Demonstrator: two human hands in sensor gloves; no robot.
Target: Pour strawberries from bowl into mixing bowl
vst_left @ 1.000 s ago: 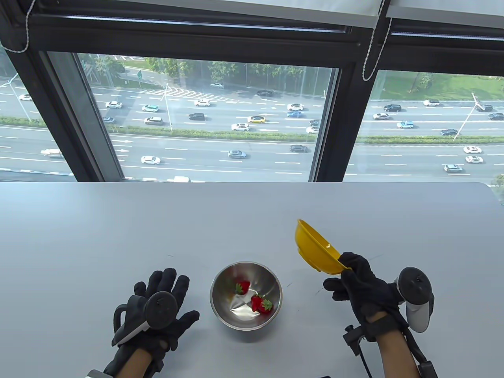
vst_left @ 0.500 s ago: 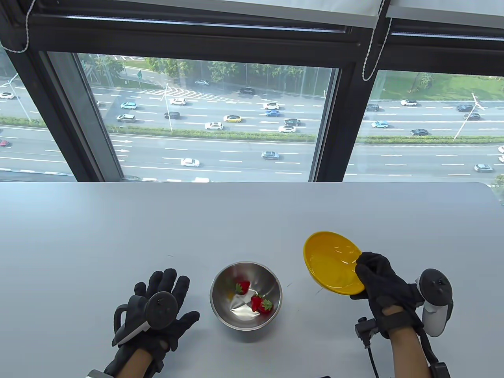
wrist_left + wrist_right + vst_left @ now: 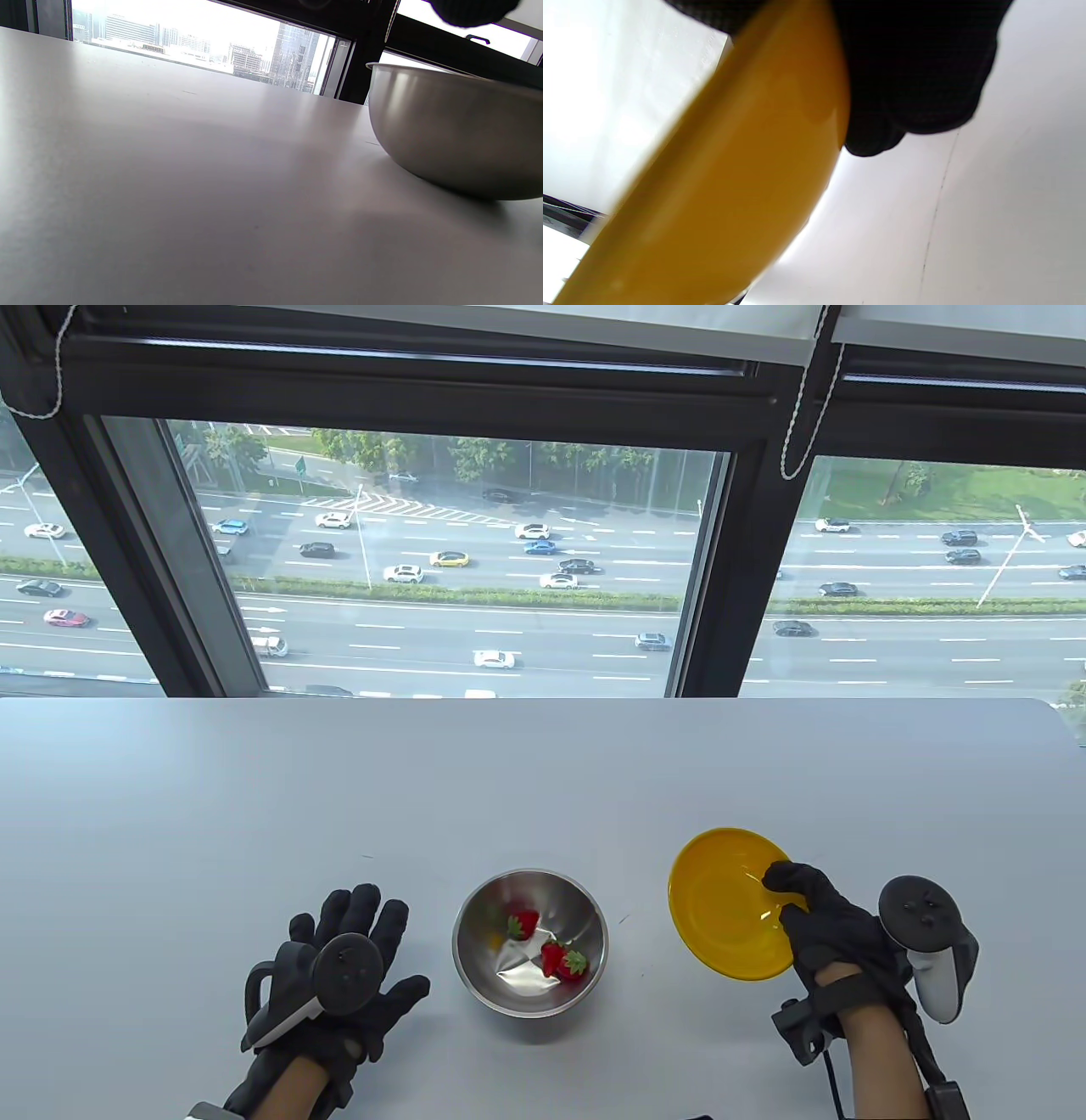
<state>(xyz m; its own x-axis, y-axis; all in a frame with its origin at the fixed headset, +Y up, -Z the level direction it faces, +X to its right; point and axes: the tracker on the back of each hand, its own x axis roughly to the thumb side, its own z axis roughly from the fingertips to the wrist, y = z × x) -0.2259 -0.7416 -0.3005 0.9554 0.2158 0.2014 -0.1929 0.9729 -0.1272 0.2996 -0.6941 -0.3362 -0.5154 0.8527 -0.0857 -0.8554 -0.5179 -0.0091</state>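
A steel mixing bowl (image 3: pixel 475 959) stands near the front middle of the table and holds strawberries (image 3: pixel 560 960). Its outer wall shows in the left wrist view (image 3: pixel 449 131). My right hand (image 3: pixel 802 908) grips the near right rim of an empty yellow bowl (image 3: pixel 721 903), held mouth up to the right of the mixing bowl; whether it touches the table I cannot tell. In the right wrist view the yellow bowl's underside (image 3: pixel 712 190) fills the frame with gloved fingers (image 3: pixel 916 76) on it. My left hand (image 3: pixel 356 959) rests flat on the table, fingers spread, left of the mixing bowl.
The grey table (image 3: pixel 339 789) stretches back to a large window (image 3: pixel 441 560). Its right edge curves off at the far right corner (image 3: pixel 1056 712).
My right hand turned the yellow bowl from tipped on its side to mouth up and moved it right and down, away from the mixing bowl. The left hand and mixing bowl stayed still.
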